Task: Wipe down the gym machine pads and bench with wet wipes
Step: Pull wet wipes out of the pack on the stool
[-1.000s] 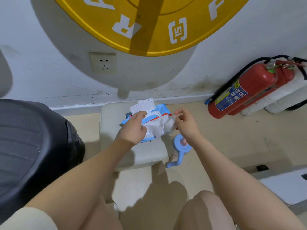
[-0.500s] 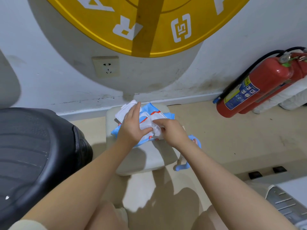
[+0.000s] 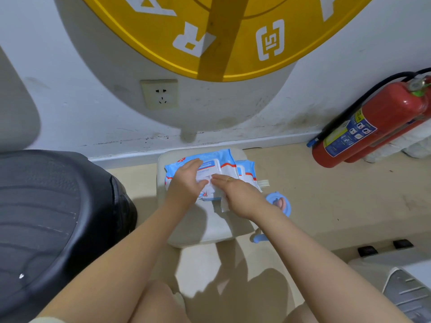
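A blue and white wet wipe pack (image 3: 224,157) lies on a small beige cushioned stool (image 3: 205,231) by the wall. A second pack (image 3: 248,172) lies just to its right. My left hand (image 3: 185,185) presses down on the first pack, fingers at its white flip lid (image 3: 210,170), which looks closed. My right hand (image 3: 240,197) touches the lid with its fingertips and has a loose white wipe (image 3: 224,206) tucked under its palm. A black padded gym seat (image 3: 58,217) fills the left side.
Two red fire extinguishers (image 3: 377,122) lean against the wall at right. A blue plastic handled object (image 3: 283,206) lies on the floor beside the stool. A wall socket (image 3: 159,94) sits above. A grey machine base (image 3: 401,283) is at bottom right. My knees are below.
The pack's lid stood open with a wipe being pulled out; the lid is down now, and both hands press on it, the wipe under my right palm.
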Available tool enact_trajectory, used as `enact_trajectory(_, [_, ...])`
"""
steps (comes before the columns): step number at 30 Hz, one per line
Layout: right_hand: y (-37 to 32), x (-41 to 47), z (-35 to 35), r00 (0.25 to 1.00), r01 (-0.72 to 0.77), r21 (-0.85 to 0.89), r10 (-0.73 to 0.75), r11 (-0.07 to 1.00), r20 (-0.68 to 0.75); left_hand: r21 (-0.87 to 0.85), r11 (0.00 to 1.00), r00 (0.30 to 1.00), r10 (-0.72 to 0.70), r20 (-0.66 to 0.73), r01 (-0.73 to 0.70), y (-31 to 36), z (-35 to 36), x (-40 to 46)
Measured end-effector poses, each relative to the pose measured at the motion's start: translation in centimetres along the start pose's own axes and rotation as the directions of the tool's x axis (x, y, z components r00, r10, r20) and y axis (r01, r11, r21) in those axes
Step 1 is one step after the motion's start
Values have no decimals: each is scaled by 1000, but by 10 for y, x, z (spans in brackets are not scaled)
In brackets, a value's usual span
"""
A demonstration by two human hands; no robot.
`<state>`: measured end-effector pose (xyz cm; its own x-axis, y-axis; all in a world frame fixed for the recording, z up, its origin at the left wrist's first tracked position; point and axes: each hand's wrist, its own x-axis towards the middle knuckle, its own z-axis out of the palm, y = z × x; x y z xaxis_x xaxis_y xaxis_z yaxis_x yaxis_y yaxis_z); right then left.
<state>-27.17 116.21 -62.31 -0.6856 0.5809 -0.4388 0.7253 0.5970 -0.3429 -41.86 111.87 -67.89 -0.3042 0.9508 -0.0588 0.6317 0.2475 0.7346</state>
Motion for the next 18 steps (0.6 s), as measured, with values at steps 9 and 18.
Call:
enact_trajectory(9, [2, -8, 1, 1000, -27, -94, 27, 995, -7, 139, 987, 988, 94, -119, -77, 11, -21, 22])
enact_trajectory(18, [19, -23, 3, 971, 49, 303, 26, 952, -239, -134, 972, 980, 198, 23, -193, 15, -6, -2])
